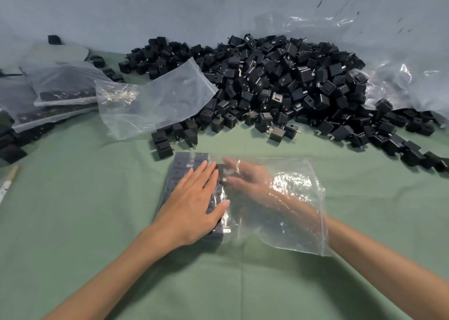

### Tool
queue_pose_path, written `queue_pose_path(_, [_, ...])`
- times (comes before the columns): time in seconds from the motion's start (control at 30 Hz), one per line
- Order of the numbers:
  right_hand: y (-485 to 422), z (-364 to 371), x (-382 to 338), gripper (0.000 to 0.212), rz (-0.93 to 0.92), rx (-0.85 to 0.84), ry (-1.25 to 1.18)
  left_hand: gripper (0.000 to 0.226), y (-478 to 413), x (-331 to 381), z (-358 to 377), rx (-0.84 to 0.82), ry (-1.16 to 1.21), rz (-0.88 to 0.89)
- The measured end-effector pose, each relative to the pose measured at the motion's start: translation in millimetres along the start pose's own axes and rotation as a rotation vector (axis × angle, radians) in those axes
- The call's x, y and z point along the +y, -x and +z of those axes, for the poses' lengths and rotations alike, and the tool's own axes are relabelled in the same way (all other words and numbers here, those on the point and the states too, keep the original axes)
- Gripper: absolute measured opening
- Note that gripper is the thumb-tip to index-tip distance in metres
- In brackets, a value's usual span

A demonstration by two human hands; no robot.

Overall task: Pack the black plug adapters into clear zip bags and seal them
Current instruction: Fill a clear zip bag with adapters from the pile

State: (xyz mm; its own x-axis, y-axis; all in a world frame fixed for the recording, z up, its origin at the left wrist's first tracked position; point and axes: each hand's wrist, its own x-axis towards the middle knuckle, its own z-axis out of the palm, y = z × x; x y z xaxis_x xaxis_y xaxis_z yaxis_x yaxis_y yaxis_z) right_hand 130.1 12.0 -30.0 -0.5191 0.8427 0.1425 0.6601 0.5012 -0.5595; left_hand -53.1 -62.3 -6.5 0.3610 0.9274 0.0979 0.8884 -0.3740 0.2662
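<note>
- The left hand (192,208) lies flat on a clear bag (291,198), fingers straight, pressing on rows of adapters (184,166) packed in its left end.
- The right hand (245,178) is inside the bag through its open right side, fingers stretched toward the adapters. Through the plastic I cannot tell whether they grip one.
- The bag lies on the green surface (85,210), near a big pile (279,84) of loose adapters.
- An empty bag (155,101) leans on the pile, and filled bags (63,86) lie far left.

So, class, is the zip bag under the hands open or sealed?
Open: the right hand reaches inside the zip bag through its mouth, while the left hand presses the packed adapters from outside.
</note>
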Motion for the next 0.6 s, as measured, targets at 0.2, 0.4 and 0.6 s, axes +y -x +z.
queue_pose_path(0.2, [-7.4, 4.8, 3.0, 0.047, 0.166, 0.073, -0.393, 0.080, 1.6, 1.8, -0.4, -0.063, -0.072, -0.010])
queue_pose_path(0.4, [-4.0, 10.0, 4.6, 0.051, 0.272, 0.164, -0.579, 0.080, -0.3, 1.1, -2.5, -0.131, -0.123, 0.002])
queue_pose_path(0.6, [6.7, 8.0, 0.3, 0.034, -0.020, 0.104, -0.598, 0.079, -19.4, 1.6, -2.5, -0.161, -0.200, 0.064])
